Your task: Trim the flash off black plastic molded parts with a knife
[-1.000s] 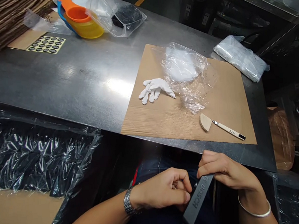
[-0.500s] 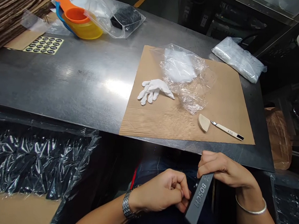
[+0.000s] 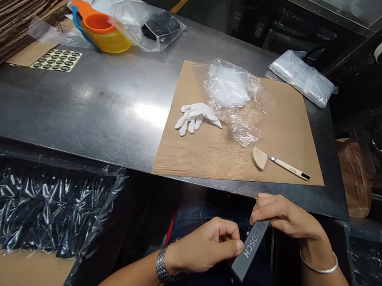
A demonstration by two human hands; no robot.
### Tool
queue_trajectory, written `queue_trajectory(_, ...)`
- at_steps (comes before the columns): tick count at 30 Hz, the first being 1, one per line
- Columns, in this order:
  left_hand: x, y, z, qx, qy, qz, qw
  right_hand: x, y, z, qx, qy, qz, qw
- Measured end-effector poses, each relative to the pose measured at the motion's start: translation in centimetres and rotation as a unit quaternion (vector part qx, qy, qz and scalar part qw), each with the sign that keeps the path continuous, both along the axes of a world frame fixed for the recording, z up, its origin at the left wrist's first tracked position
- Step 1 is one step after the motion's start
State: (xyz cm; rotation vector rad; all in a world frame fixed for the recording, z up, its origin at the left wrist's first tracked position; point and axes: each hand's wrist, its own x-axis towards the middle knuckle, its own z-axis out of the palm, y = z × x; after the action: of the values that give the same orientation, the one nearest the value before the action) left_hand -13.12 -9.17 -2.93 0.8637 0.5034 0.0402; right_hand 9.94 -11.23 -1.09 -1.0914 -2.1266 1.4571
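Note:
A dark grey plastic bar lettered BOSCH is held at a slant in front of my lap, below the table edge. My right hand grips its upper end between thumb and fingers. My left hand is closed at the bar's lower left side, thumb pressed on its edge and fingertips partly hidden behind it. On the cardboard sheet nearby lie a cream-coloured wedge-shaped pad and a knife marked A26. A white glove rests farther left.
Crumpled clear plastic bags lie on the cardboard, with a wrapped packet at right. Orange and yellow scoops, a sticker sheet and stacked cardboard stand at far left. A plastic-lined box is left of me.
The bar has turned so that its lettered face shows more fully. My left thumb has moved from the curled fingers onto the bar's edge. The right hand keeps its grip.

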Motion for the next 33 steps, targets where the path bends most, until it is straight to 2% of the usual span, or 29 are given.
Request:
queue_trajectory(2,0.1,-0.2,0.1,0.014,0.007,0.006,1.000,0.1,-0.1,0.0,-0.002,-0.002,-0.005,1.000)
queue_trajectory(7,0.6,-0.8,0.0,-0.056,0.013,0.056,0.997,0.6,-0.1,0.1,0.003,0.033,-0.020,0.999)
queue_trajectory(12,0.6,-0.8,0.1,-0.008,0.036,0.058,0.998,0.8,-0.1,0.2,0.006,0.029,-0.032,0.999)
queue_trajectory(19,0.5,-0.3,0.3,0.022,0.015,0.064,0.998,1.1,-0.2,0.2,0.013,0.016,-0.057,0.998)
queue_trajectory(27,-0.2,0.1,0.0,0.043,0.030,0.114,0.992,1.3,-0.9,0.6,0.088,-0.021,-0.113,0.990)
queue_trajectory(33,-0.4,0.2,0.1,0.042,0.038,0.121,0.991,1.2,-1.2,1.0,0.110,-0.042,-0.112,0.987)
